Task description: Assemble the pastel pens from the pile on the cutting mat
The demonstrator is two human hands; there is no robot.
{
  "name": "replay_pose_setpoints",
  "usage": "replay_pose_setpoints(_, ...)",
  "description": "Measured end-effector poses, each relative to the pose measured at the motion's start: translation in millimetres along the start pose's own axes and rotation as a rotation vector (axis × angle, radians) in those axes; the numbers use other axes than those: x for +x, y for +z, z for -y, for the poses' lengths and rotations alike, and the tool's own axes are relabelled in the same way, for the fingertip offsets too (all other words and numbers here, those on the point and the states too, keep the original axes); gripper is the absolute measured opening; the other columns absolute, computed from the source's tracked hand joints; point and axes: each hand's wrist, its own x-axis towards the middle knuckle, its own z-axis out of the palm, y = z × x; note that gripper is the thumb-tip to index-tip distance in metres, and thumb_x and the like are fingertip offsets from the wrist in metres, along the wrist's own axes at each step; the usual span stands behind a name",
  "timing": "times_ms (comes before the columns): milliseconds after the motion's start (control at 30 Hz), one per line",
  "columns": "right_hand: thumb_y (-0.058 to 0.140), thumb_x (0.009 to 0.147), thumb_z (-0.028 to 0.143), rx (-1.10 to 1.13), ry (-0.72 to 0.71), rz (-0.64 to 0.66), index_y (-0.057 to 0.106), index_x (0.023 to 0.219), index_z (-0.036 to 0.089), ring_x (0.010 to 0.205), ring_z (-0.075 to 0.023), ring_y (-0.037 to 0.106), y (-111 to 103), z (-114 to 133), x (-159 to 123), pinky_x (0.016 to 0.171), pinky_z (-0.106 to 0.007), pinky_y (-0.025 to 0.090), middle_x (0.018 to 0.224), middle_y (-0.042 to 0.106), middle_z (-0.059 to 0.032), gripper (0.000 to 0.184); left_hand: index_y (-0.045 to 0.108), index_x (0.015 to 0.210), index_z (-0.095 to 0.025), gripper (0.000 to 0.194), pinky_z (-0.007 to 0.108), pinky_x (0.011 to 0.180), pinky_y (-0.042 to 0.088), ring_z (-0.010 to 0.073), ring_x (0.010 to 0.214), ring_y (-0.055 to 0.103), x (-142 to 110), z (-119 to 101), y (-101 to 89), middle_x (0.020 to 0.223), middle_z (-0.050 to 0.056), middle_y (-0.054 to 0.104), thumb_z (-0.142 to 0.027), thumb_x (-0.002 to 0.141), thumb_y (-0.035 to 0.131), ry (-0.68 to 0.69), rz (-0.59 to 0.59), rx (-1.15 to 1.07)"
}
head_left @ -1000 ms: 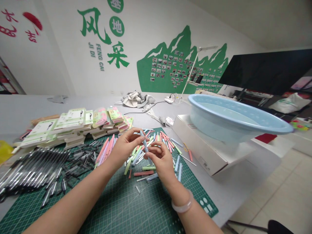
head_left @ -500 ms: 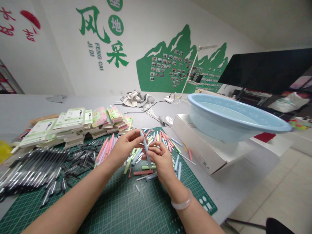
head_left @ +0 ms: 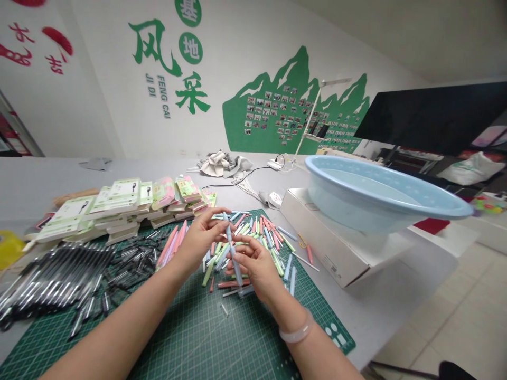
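A light blue pen (head_left: 231, 241) is held upright and slightly tilted between both hands over the green cutting mat (head_left: 186, 338). My left hand (head_left: 202, 237) pinches its upper part between thumb and fingers. Lower down, my right hand (head_left: 255, 266) grips the same pen, its lower end pointing toward me. Beneath and behind the hands lies a loose heap of pink, green and blue pen parts (head_left: 273, 232) mixed with thin white sticks. Pink and lilac pens (head_left: 173, 244) lie close to my left hand.
Clear pens with black ends (head_left: 59, 274) lie in a row at left, beside black pen caps (head_left: 132, 261). Small boxes (head_left: 119, 198) are stacked behind. At right, a blue basin (head_left: 380, 206) rests on a white carton (head_left: 328, 243). Grey cloths (head_left: 225, 163) lie farther back.
The pen now reaches lower and shows more of its length between my hands. My right hand has shifted slightly downward; my left still pinches the upper part. The view has tilted slightly.
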Motion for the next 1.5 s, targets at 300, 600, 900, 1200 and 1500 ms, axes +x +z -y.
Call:
replay_pose_setpoints(300, 0.074, 0.067, 0.027, 0.012, 0.088, 0.024, 0.062, 0.101, 0.018, 0.064, -0.0166, 0.066, -2.2, -5.8, 0.4, 0.059, -0.034, 0.058, 0.085, 0.066, -0.0037, 0.037, 0.054, 0.107, -0.016, 0.042, 0.027, 0.062, 0.05, 0.0172, 0.074, 0.065, 2.8, 3.1, -6.7, 0.088, 0.008, 0.069, -0.038, 0.073, 0.067, -0.036, -0.098, -0.065)
replay_pose_setpoints(600, 0.074, 0.067, 0.028, 0.011, 0.065, -0.01, 0.062, 0.098, 0.016, 0.061, -0.016, 0.065, -3.5, -3.9, 1.4, 0.055, -0.033, 0.058, 0.08, 0.066, -0.0047, 0.035, 0.056, 0.1, -0.017, 0.036, 0.036, 0.073, 0.052, 0.02, 0.08, 0.066, 0.5, 12.7, -1.4, 0.083, 0.006, 0.069, -0.037, 0.072, 0.068, -0.111, -0.003, -0.093)
replay_pose_setpoints(900, 0.076, 0.065, 0.029, 0.044, 0.102, -0.015, 0.05, 0.098, 0.022, 0.059, -0.0186, 0.066, -2.8, -7.3, -0.2, 0.052, -0.039, 0.057, 0.081, 0.066, -0.0008, 0.043, 0.053, 0.106, -0.018, 0.042, 0.029, 0.071, 0.051, 0.0158, 0.074, 0.065, -8.2, 19.5, -5.5, 0.081, 0.004, 0.067, -0.028, 0.07, 0.071, -0.192, 0.029, -0.104)
replay_pose_setpoints(1200, 0.077, 0.062, 0.025, 0.006, 0.151, 0.062, 0.054, 0.093, 0.019, 0.059, -0.0165, 0.065, -5.9, -13.5, 0.3, 0.063, -0.044, 0.056, 0.073, 0.065, 0.0003, 0.039, 0.053, 0.102, -0.02, 0.042, 0.029, 0.07, 0.054, 0.0157, 0.073, 0.067, -5.4, 28.7, -21.0, 0.079, 0.003, 0.068, -0.026, 0.067, 0.074, -0.224, -0.124, -0.209)
replay_pose_setpoints(1500, 0.072, 0.069, 0.024, 0.039, 0.2, 0.094, 0.062, 0.104, 0.017, 0.061, -0.0163, 0.066, -6.7, -9.4, -0.7, 0.067, -0.046, 0.056, 0.078, 0.065, -0.0031, 0.037, 0.055, 0.1, -0.018, 0.042, 0.028, 0.066, 0.053, 0.0182, 0.072, 0.068, -13.9, -7.2, -73.6, 0.081, 0.006, 0.069, -0.026, 0.064, 0.074, -0.352, -0.068, 0.084)
